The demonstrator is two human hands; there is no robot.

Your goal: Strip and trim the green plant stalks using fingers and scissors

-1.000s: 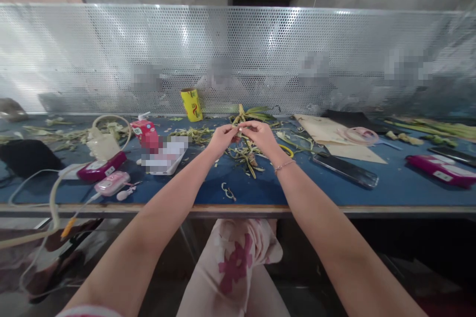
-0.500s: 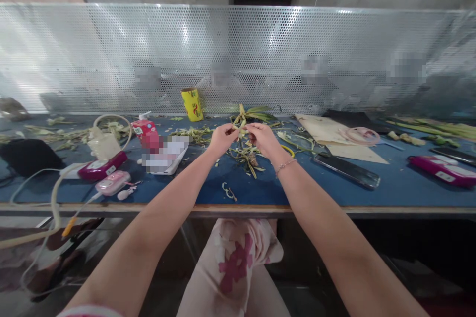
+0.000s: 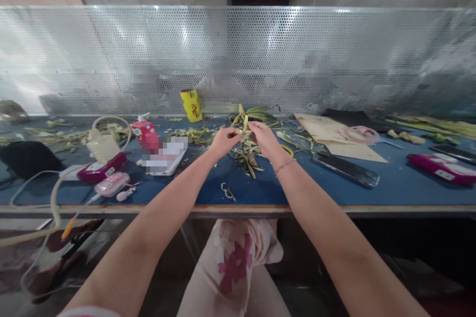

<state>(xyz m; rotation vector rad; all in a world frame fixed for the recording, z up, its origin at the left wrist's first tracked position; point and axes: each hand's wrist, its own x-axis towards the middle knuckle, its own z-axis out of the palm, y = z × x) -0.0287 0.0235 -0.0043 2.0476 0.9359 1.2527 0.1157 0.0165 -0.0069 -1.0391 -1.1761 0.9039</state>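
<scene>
Both my hands meet over the middle of the blue table (image 3: 260, 190). My left hand (image 3: 223, 140) pinches one end of a thin yellow-green leaf strip (image 3: 243, 127), and my right hand (image 3: 265, 139) pinches the same strip from the other side. The strip curls up between the fingertips. Below the hands lies a pile of leaf scraps (image 3: 246, 156). A bracelet sits on my right wrist.
A yellow roll (image 3: 191, 104) stands by the perforated metal screen (image 3: 238, 59). Left: a red carton (image 3: 146, 133), pink devices (image 3: 111, 183), cables. Right: a phone (image 3: 345, 169), brown paper (image 3: 334, 136), a tape ring (image 3: 359, 134), a magenta device (image 3: 441, 169). People sit behind the screen.
My hands have drawn slightly apart and shifted a little away from me, and the leaf strip between them now curls upward.
</scene>
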